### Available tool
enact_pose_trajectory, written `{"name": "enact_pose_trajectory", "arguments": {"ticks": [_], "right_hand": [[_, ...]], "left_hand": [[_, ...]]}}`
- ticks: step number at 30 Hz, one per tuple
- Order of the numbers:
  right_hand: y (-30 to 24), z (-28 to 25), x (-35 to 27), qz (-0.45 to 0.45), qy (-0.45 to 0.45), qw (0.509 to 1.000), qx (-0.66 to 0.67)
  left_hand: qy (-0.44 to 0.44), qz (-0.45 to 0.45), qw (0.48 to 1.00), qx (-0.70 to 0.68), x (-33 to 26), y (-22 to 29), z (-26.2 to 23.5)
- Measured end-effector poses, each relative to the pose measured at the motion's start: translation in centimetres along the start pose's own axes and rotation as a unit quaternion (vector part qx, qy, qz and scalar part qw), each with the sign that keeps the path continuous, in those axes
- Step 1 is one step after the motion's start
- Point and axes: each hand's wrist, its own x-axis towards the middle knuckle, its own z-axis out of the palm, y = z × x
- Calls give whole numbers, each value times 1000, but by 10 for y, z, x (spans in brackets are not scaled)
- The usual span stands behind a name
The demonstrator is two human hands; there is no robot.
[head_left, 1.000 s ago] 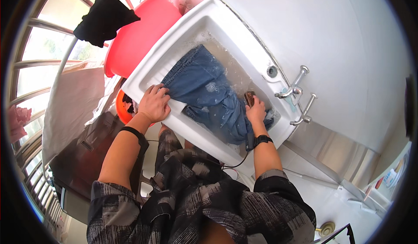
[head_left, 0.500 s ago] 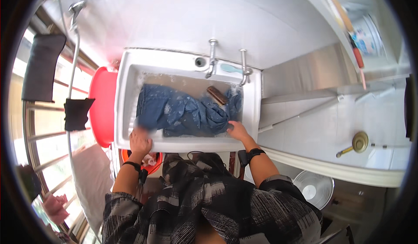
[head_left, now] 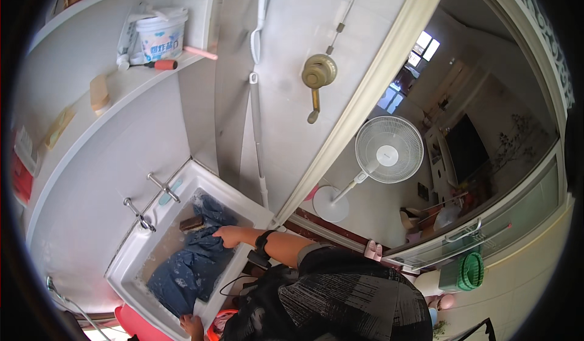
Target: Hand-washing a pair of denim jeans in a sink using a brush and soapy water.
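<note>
Here, right hand [head_left: 228, 236] rests flat, fingers loose, on wet jeans [head_left: 188, 265] in the sink [head_left: 131, 262]; left hand [head_left: 191, 326] clenches the rim.

A: We note our shirt [head_left: 347, 298]: dark with pale brushed streaks, short sleeves, forearms bare.

B: Confirmed. On our right wrist, a black band [head_left: 263, 242]. A thin dark cable [head_left: 234, 283] hangs at our chest.

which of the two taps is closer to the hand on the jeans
The upper tap, further from the camera wearer. It stands nearer the right hand resting on the jeans than the lower tap, which sits further along the sink rim.
</note>
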Motion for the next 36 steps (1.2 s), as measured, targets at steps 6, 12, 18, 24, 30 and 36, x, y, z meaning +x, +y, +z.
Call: {"name": "enact_pose_trajectory", "arguments": {"ticks": [6, 12, 18, 24, 30, 36], "right_hand": [[-3, -20, 8, -27, -23, 997, -67], [-5, -12, 7, -71, 36, 995, -54], [-21, -13, -9, -85, 27, 995, -45], [-12, 2, 6, -74, -54, 990, -111], [8, 28, 13, -93, -11, 995, -30], [37, 20, 41, -96, -32, 995, -12]], "left_hand": [[78, 380, 916, 99, 7, 3, -7], [111, 318, 923, 188, -28, 12, 12], [182, 504, 805, 255, -18, -6, 7], [-47, 170, 975, 132, -21, 1, 2], [-60, 98, 991, 74, -31, -5, 9], [-58, -36, 998, 7, -41, 44, 3]]}}
